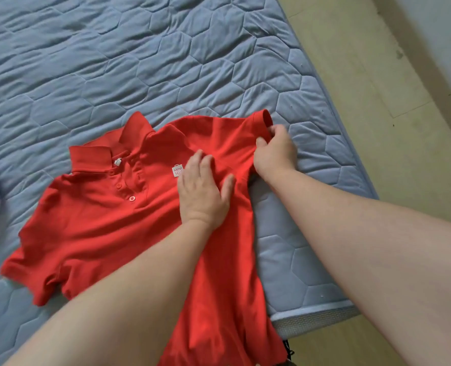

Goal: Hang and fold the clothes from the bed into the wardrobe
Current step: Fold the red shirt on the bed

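My forearms (129, 299) reach in from the near side; the left hand (203, 191) lies flat, fingers straight, pressing on the chest of the shirt (100, 220); the right hand (274, 151) pinches the sleeve (258, 122) by its cuff, fingers curled on the cloth. The shirt lies face up on the bed (166, 62), collar (91, 158) to the left, hem trailing over the near edge. Assessment: light, soft knit with no stiffness; it will sag and crease wherever unsupported; little slip expected on the quilted cover. Recommended holds: cuffs and shoulder seams for folding; collar and buttoned front look firmer and should keep shape; wardrobe not in view.
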`<state>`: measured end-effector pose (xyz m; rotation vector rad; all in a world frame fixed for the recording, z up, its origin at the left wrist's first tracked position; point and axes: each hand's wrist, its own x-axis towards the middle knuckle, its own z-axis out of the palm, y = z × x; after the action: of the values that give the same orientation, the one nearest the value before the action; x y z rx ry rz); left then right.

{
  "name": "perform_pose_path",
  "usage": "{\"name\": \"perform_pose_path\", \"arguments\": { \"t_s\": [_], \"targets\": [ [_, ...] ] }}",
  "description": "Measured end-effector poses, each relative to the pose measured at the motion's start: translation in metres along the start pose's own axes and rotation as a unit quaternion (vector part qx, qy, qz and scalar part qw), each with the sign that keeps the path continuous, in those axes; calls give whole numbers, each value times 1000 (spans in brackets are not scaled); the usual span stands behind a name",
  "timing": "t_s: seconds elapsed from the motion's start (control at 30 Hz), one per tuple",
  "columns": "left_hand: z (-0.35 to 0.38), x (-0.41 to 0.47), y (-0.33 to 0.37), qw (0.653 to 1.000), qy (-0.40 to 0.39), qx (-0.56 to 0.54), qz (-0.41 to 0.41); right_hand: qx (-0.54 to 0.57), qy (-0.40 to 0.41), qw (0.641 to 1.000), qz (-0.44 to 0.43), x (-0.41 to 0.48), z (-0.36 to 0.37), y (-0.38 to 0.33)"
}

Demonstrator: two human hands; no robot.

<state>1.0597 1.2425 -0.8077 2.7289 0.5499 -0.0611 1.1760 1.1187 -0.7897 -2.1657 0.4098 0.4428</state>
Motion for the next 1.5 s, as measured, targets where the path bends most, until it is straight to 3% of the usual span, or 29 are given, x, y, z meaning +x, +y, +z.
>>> {"name": "perform_pose_path", "arguments": {
  "t_s": [0.07, 0.13, 0.33, 0.43, 0.5, 0.57, 0.67, 0.73, 0.83, 0.93, 1.07, 1.2, 1.27, 1.37, 1.43, 1.5],
  "targets": [
    [9, -11, -6, 995, -68, 62, 23, -24, 4, 999, -45, -4, 4, -3],
    [11, -4, -9, 988, -103, 108, 26, -55, -16, 998, -27, -9, 8, 2],
    [-8, 35, -19, 987, -69, 144, 12, -23, 38, 995, 84, -3, 8, 2],
    [-7, 41, -24, 982, -122, 145, -19, 33, 22, 993, 111, 0, 9, -10],
    [-5, 47, -21, 976, -153, 151, -20, 24, 31, 997, 74, -4, 8, -17],
    [-4, 55, -17, 971, -181, 157, -20, -15, 29, 999, -22, -17, 10, -25],
    [-4, 66, -14, 964, -217, 155, -18, 6, -11, 988, -155, -42, 21, -37],
    [-6, 68, -19, 967, -220, 127, -6, 4, -60, 981, -185, -51, 34, -42],
    [-22, 54, -47, 983, -164, 64, 46, -83, -143, 969, -181, -54, 54, -43],
    [-43, 19, -93, 986, -110, 108, 60, -198, -223, 946, -126, -56, 65, -36],
    [-70, -28, -166, 989, 0, 140, -35, -204, -168, 962, -71, -62, 78, -36],
    [-100, -66, -233, 965, 110, 134, -197, -226, -62, 967, -99, -95, 95, -44],
    [-114, -81, -259, 928, 135, 107, -332, -283, -21, 951, -127, -114, 105, -46],
    [-133, -89, -296, 810, 156, -26, -565, -338, 3, 922, -191, -146, 130, -50],
    [-137, -90, -321, 766, 123, -86, -626, -347, -49, 898, -265, -169, 151, -54],
    [-137, -92, -341, 767, 98, -142, -618, -368, -122, 849, -360, -191, 173, -57]
  ]
}}
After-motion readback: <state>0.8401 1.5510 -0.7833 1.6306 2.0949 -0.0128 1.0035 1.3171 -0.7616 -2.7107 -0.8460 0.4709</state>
